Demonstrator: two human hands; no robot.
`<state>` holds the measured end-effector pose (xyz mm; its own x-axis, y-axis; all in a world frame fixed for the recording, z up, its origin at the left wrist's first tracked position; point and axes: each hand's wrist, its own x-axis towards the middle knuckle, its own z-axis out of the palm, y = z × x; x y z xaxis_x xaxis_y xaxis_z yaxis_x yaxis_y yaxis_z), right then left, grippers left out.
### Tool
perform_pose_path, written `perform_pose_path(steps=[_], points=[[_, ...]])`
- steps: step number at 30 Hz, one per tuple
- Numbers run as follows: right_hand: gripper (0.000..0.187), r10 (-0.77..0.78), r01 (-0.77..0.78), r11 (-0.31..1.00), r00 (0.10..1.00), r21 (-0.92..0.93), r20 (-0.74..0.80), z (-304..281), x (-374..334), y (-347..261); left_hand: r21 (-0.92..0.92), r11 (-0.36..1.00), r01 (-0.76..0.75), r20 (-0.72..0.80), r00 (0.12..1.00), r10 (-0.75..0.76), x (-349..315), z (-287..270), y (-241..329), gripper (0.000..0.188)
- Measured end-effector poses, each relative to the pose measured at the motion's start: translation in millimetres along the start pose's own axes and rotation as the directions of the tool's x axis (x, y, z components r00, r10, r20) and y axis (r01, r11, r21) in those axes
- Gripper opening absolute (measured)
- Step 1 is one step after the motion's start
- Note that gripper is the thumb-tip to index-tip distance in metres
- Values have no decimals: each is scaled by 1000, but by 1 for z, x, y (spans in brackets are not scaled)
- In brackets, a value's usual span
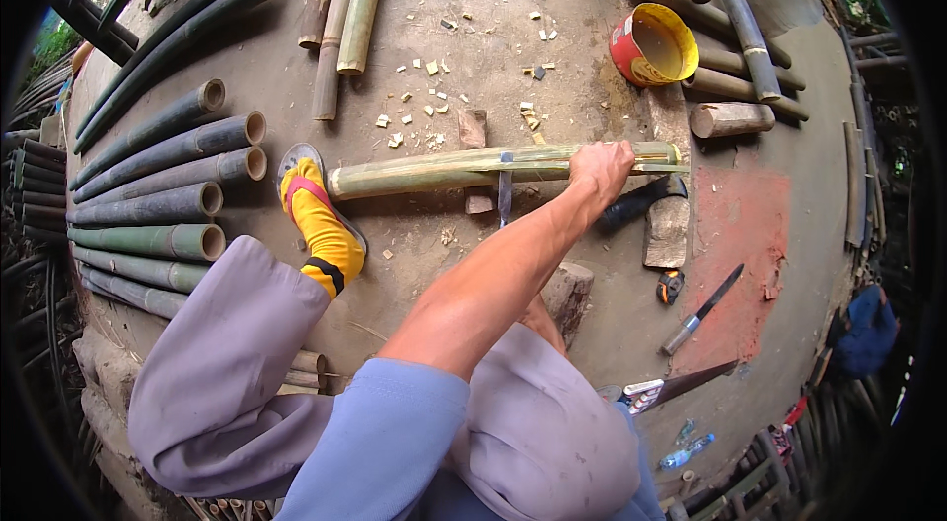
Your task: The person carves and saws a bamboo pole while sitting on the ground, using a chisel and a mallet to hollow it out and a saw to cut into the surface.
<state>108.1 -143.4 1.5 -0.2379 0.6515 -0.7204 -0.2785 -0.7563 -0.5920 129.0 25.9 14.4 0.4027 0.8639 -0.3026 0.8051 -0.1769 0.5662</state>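
A length of greenish bamboo (pixel 414 178) lies across in front of me, with a long split along its right part. Reaching across from the lower left, my left hand (pixel 604 171) is closed around its split right part. A narrow flat metal blade (pixel 505 190) stands against the bamboo left of that hand. My foot in a yellow sock (pixel 318 210) and flip-flop is beside the bamboo's left end. Of my right hand or forearm, only a small piece of skin (pixel 540 324) shows, behind the left forearm and above my knee; its fingers are hidden.
Wooden blocks (pixel 669 230) lie under the bamboo, a dark object (pixel 639 205) beside one. Right are a tape measure (pixel 670 286), knife (pixel 702 312), saw (pixel 681 386) and plastic bottle (pixel 688 450). A red-yellow bucket (pixel 653 45) stands far right; bamboo poles (pixel 178 154) line the left.
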Motion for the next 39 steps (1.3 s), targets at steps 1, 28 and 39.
perform_pose_path(steps=[1, 28, 39], points=[[38, 102, -110, 984, 993, 140, 61, -4, -2, -1, 4, 1000, 14, 12, 1000, -14, 0, -1, 0, 18], [37, 6, -74, 844, 992, -532, -129, 25, -17, -8, 88, 952, -295, -78, 950, 301, -23, -29, -23, 49], [38, -752, -87, 565, 357, -821, -555, -162, -75, 1, 69, 997, 38, 28, 999, -40, -116, -47, -182, 79]])
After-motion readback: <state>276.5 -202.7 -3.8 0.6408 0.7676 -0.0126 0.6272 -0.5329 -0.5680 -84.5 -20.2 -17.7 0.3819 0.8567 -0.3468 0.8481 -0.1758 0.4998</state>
